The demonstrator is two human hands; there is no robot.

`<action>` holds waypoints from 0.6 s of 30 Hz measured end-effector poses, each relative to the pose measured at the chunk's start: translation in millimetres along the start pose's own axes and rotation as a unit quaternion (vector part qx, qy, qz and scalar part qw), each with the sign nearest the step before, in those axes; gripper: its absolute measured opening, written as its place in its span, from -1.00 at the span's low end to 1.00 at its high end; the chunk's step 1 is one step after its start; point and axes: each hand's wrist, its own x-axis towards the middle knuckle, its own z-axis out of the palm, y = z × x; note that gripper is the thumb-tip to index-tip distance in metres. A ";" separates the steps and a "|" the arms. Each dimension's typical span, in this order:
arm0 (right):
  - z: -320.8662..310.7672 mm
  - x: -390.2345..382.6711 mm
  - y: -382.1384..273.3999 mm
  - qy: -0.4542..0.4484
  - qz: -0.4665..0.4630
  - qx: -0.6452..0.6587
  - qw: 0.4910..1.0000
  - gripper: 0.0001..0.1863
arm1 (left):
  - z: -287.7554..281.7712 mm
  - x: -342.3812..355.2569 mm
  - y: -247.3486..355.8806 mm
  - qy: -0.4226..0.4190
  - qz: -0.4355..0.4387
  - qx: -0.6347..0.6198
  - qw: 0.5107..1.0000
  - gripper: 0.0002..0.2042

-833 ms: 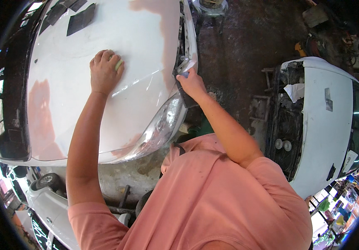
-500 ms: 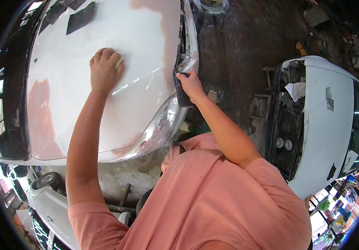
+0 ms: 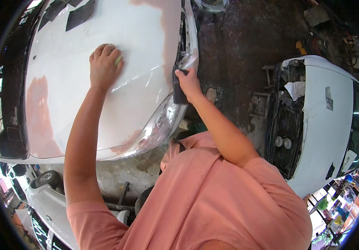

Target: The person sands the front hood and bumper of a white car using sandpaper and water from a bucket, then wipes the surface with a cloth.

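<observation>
A white car hood [image 3: 133, 37] with dull pinkish patches lies under my hands. My left hand [image 3: 106, 66] presses on the middle of the hood, fingers curled round a small pale yellow-green pad [image 3: 118, 61]. Most of that pad is hidden under the palm and fingers. At the hood's front edge, above the headlight [image 3: 162, 118], my right hand [image 3: 190, 85] pinches a dark flat sheet [image 3: 180, 94] that hangs downward between thumb and fingers. The headlight looks wrapped in clear plastic film.
Several dark sheets [image 3: 80, 16] lie on the hood's far left. To the right stands another white car [image 3: 327, 125] with its front end opened up. A silver car [image 3: 58, 210] is at lower left. A low metal frame [image 3: 260, 105] rests on the dark floor.
My left hand has stayed on the hood with the pad, shifted very slightly. My right hand and its dark sheet have moved a little toward the far side and left.
</observation>
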 end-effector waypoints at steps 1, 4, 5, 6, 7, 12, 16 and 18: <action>1.3 -2.0 1.6 0.016 -0.004 -0.009 1.000 -0.46 | -0.1 1.4 0.4 0.004 -0.001 -0.009 1.000 -0.81; -2.4 10.8 -0.3 -0.018 -0.002 0.001 1.000 -0.43 | 1.8 -1.8 4.0 0.001 0.006 -0.026 1.000 -0.81; -1.2 13.3 -4.1 -0.017 -0.002 0.005 1.000 -0.42 | 1.5 -0.6 2.1 -0.001 0.009 -0.023 1.000 -0.81; 1.1 4.9 -1.8 0.005 -0.019 -0.038 0.999 -0.42 | 1.3 0.6 0.3 -0.002 0.012 -0.019 1.000 -0.81; -3.3 7.5 -3.8 -0.019 -0.014 -0.042 0.999 -0.38 | 1.3 1.6 -0.7 -0.004 0.016 -0.023 1.000 -0.81; -7.3 3.0 -10.2 -0.051 0.022 -0.023 0.998 -0.27 | 2.6 -1.3 -0.4 -0.019 0.026 -0.031 0.999 -0.86; -9.8 18.4 -9.6 -0.044 -0.002 -0.016 0.999 -0.28 | 0.1 -6.5 9.3 -0.012 0.045 -0.054 0.997 -0.86; -6.0 19.0 -16.1 -0.027 -0.006 -0.008 1.000 -0.28 | 1.1 -8.1 7.9 -0.014 0.044 -0.050 0.998 -0.86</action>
